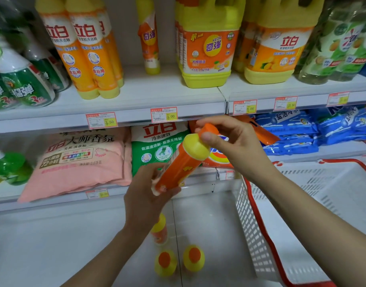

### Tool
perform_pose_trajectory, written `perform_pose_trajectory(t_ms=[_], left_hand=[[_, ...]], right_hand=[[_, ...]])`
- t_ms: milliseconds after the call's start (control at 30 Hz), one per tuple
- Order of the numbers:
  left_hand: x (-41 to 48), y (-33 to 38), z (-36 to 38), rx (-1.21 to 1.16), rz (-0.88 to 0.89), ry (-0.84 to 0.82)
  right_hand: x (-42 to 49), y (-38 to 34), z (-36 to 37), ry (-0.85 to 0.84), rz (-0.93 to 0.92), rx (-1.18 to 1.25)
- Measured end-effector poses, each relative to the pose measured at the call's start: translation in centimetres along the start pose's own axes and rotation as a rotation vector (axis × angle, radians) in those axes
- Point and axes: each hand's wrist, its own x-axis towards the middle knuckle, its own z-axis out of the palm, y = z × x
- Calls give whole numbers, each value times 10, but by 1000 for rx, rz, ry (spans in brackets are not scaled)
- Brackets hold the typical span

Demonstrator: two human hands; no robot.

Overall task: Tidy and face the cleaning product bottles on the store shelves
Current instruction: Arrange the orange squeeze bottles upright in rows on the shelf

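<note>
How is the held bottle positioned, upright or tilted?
Tilted. The bottle slants: left hand grips its base, right hand pinches its cap, higher and to the right.

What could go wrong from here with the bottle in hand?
1. The right hand pinches only the orange cap of the tilted held bottle. If the cap turns or pops, the bottle may leak or slip, though the left hand grips its base.
2. Three floor bottles stand right below, so a drop or a step could topple them.
</note>
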Motion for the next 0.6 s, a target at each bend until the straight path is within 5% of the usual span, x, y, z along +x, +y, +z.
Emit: perform_pose_trajectory(t_ms=[100, 267, 600], left_hand=[[1, -1, 0, 72, 6, 14], [8, -17, -11, -54, -101, -378], [-51, -104, -21, 90, -378, -702]], right_hand=[[-2, 3, -4, -19, -23, -26], [-4, 22, -3, 61, 5, -158], [-72, 121, 52, -272, 235, -462]])
